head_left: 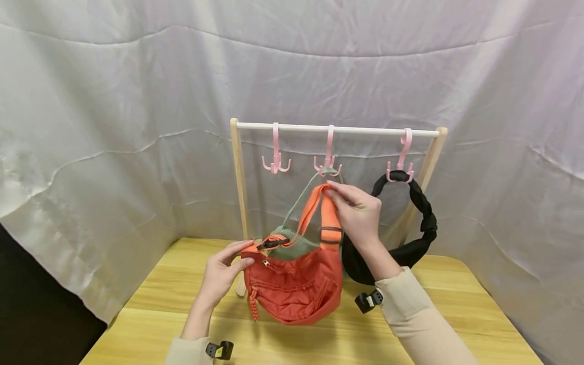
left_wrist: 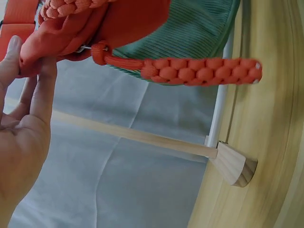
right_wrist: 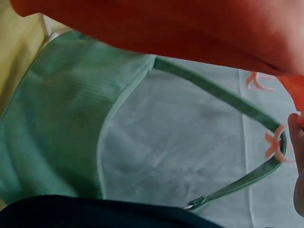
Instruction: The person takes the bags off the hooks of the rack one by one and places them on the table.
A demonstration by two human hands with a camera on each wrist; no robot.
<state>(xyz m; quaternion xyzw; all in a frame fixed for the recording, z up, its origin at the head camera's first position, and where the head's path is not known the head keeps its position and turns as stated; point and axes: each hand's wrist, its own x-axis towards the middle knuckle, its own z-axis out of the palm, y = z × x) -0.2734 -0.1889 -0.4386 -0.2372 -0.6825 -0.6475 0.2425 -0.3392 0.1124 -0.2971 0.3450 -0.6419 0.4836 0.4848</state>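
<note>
A red shoulder bag (head_left: 292,294) with an orange strap (head_left: 329,215) is held up in front of the rack. My right hand (head_left: 358,210) pinches the top of the strap, just below the middle pink hook (head_left: 329,152). The bag's upper left corner is gripped between the thumb and fingers of my left hand (head_left: 221,271). A braided red zipper pull (left_wrist: 204,71) dangles beside that hand in the left wrist view. Behind the red bag, a green corduroy bag (right_wrist: 71,114) hangs by its strap from the middle hook, partly hidden in the head view.
The rack has a white bar (head_left: 365,130) and wooden legs (head_left: 240,182). A pink hook (head_left: 276,152) on the left carries no bag. From the right pink hook (head_left: 404,147) hangs a black bag (head_left: 422,243), close to my right forearm. Underneath is a wooden table (head_left: 155,299).
</note>
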